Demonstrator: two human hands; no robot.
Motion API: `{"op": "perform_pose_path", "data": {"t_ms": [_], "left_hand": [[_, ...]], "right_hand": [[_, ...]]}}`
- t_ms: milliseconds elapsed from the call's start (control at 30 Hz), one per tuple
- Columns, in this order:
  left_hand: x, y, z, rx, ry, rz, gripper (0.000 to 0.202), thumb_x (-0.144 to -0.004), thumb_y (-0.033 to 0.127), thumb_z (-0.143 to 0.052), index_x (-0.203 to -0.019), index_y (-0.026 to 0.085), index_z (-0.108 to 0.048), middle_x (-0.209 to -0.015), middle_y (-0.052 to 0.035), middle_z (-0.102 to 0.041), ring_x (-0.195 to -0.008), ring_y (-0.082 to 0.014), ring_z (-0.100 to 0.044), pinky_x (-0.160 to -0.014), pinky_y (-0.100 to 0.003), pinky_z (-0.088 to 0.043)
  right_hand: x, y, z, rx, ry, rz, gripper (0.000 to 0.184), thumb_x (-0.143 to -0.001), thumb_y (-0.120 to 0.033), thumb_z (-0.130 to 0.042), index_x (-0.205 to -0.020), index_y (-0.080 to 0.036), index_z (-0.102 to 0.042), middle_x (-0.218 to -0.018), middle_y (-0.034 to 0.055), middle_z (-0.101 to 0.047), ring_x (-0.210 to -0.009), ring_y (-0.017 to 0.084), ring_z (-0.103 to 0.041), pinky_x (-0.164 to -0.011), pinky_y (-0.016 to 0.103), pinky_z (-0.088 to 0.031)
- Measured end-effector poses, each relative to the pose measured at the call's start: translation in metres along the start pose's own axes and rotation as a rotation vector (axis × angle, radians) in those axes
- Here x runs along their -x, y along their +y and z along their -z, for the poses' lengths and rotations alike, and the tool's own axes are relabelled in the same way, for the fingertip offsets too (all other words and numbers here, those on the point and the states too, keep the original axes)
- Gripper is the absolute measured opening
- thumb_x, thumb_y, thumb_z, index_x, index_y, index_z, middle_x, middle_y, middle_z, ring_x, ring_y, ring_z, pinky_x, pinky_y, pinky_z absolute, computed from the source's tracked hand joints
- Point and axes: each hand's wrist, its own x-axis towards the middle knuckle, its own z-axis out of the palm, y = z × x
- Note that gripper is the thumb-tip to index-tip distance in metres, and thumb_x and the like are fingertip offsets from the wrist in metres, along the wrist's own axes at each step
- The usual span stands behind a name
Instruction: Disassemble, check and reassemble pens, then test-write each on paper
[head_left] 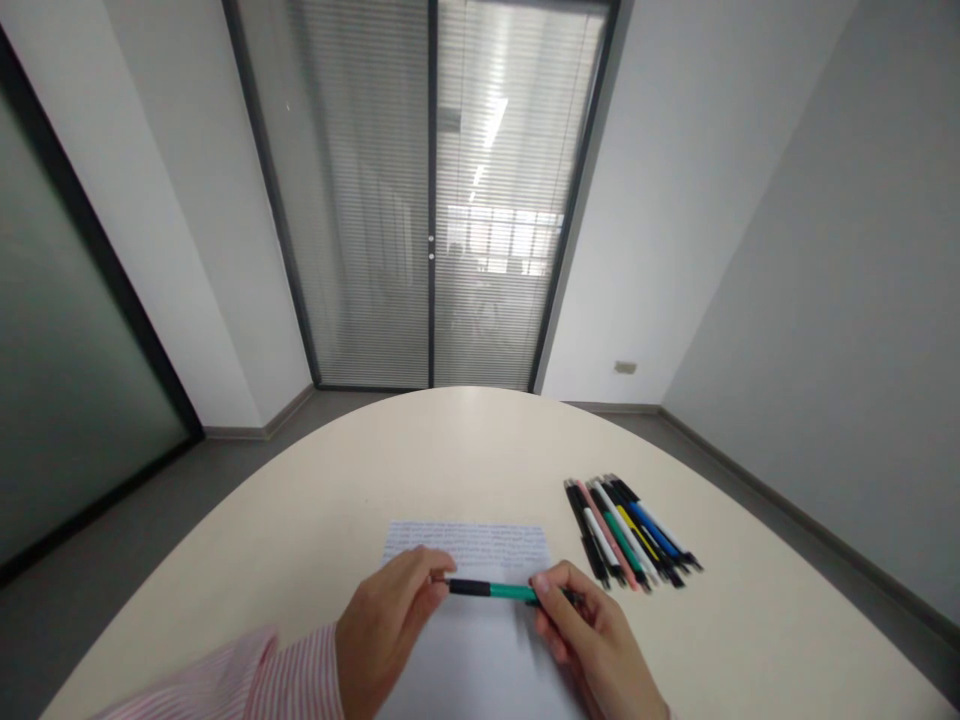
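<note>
Both my hands hold one green pen [504,590] with a black grip, level above a sheet of paper [480,620]. My left hand [386,630] pinches the black end between thumb and fingers. My right hand [592,640] is closed around the other end, hiding its tip. The paper carries handwritten lines along its far edge [469,543]. A pink-and-white striped sleeve covers my left forearm.
A row of several pens [628,532] in pink, green, yellow, blue, white and black lies on the cream oval table [465,450] to the right of the paper. Beyond the table are grey floor, white walls and a glass door with blinds [431,200].
</note>
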Motion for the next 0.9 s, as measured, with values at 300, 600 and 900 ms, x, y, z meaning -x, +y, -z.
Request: {"op": "perform_pose_path", "data": {"t_ms": [300,600,900], "left_hand": [[-0.007,0.004,0.008,0.148,-0.023,0.128,0.005,-0.087,0.023,-0.050,-0.087,0.022,-0.055,-0.072,0.0020,-0.065,-0.068,-0.0144,-0.064,-0.067,-0.021,-0.048],[-0.005,0.000,0.006,0.091,0.011,0.084,0.007,-0.078,0.016,-0.058,-0.080,0.021,-0.062,-0.071,0.0020,-0.066,-0.067,-0.0144,-0.063,-0.066,-0.021,-0.048],[-0.006,-0.007,0.006,0.139,0.006,0.108,0.020,-0.074,0.017,-0.066,-0.094,0.021,-0.064,-0.083,0.0001,-0.070,-0.073,-0.0144,-0.066,-0.070,-0.021,-0.050]], "right_hand": [[-0.002,0.001,0.000,0.011,-0.006,-0.007,0.042,-0.075,-0.056,-0.064,-0.066,-0.016,-0.052,-0.051,-0.0050,-0.050,-0.043,0.005,-0.030,-0.045,0.023,-0.019],[-0.003,0.004,0.000,-0.045,0.035,-0.013,0.041,-0.074,-0.054,-0.066,-0.067,-0.016,-0.053,-0.051,-0.0048,-0.050,-0.044,0.005,-0.029,-0.045,0.023,-0.018],[-0.005,0.007,0.002,-0.074,0.031,-0.022,0.038,-0.074,-0.051,-0.068,-0.067,-0.016,-0.054,-0.051,-0.0045,-0.050,-0.045,0.005,-0.029,-0.045,0.022,-0.017]]}}
